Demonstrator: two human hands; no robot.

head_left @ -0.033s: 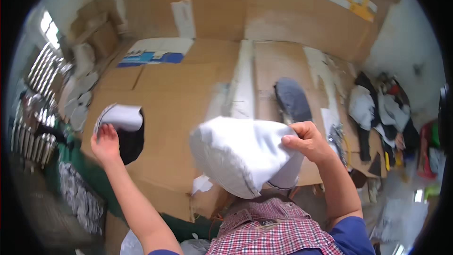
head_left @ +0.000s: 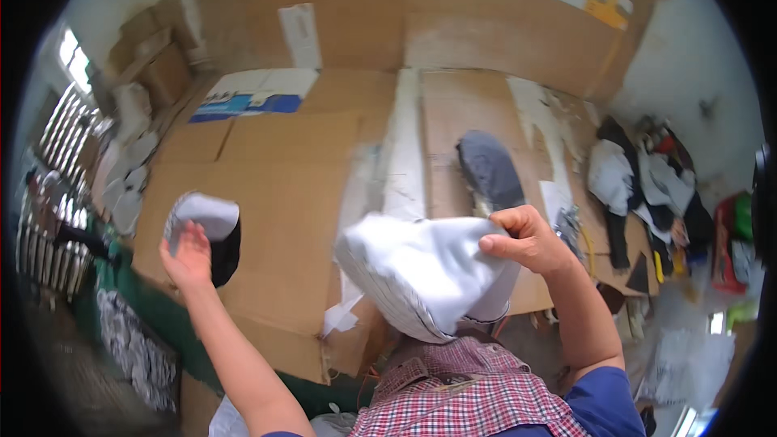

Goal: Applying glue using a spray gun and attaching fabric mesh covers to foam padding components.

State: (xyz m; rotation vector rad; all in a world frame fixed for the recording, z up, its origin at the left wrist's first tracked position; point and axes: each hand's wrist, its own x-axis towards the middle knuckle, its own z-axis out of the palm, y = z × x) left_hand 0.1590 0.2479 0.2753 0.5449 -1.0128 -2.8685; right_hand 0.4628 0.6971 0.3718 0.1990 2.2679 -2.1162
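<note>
My right hand point(head_left: 530, 239) pinches the upper right corner of a white fabric piece point(head_left: 421, 267) between thumb and fingers. The piece hangs in front of my body, folded over, with a stitched seam along its lower left edge. At the left of the table, my left hand point(head_left: 188, 257) is open, its fingers stretched out beside a second piece, white on top and black below point(head_left: 227, 251). Whether those fingers touch it I cannot tell. Past my right hand lies a dark grey, rounded oblong thing point(head_left: 490, 168).
Cardboard sheets cover the table point(head_left: 283, 194), with a cardboard wall point(head_left: 502, 24) behind. Black and white cloth pieces point(head_left: 611, 178) are heaped at the right. Pale scraps point(head_left: 129, 170) line the left edge, near a bundle of grey strips point(head_left: 133, 348). A red container point(head_left: 726, 243) stands far right.
My left hand's fingers have lifted and spread from the white part of the black and white piece. The white fabric in my right hand has shifted slightly. The whole view has swung a little.
</note>
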